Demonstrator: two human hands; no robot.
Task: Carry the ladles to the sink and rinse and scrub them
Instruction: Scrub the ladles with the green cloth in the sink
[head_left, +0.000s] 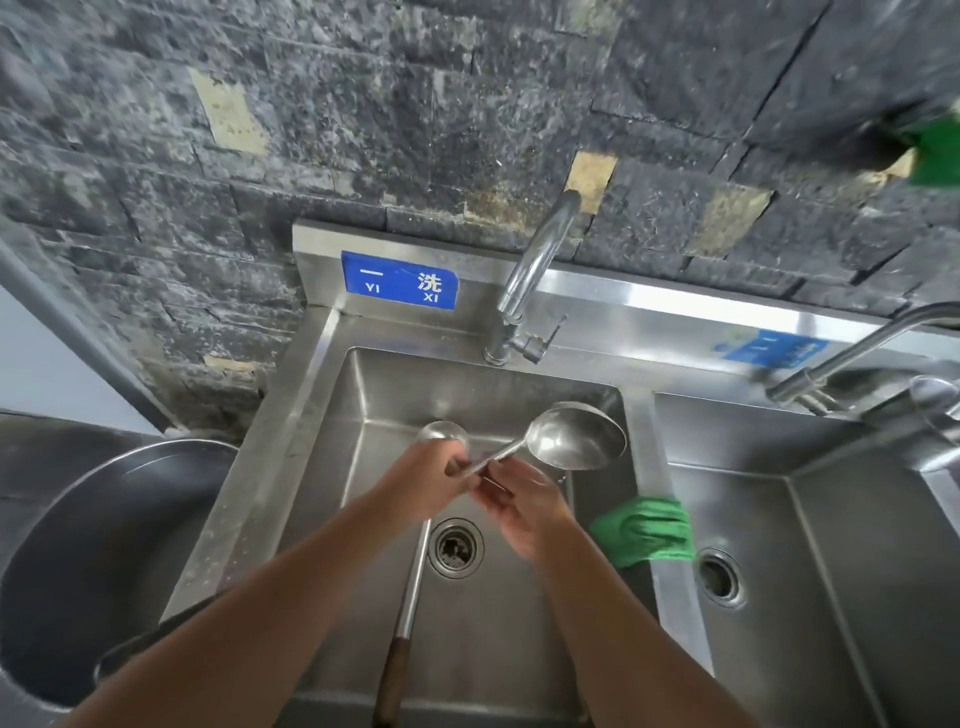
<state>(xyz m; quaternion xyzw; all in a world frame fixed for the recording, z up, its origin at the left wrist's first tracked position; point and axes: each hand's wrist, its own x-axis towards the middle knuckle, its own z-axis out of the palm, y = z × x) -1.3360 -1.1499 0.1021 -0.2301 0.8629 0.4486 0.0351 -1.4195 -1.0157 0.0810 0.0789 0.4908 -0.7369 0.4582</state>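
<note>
ladles (576, 439) held by both hands (431, 486) over sink basin (332, 447).

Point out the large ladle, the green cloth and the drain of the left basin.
large ladle (576, 435): head view, inside of bowl.
green cloth (647, 531): head view, middle of folds.
drain (455, 547): head view, strainer centre.

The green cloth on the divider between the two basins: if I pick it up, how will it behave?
The green cloth is probably floppy, since it drapes over the divider. It looks thin, so likely light, perhaps heavier if wet.

Green cloth (937, 150) cropped, blurred.
</note>
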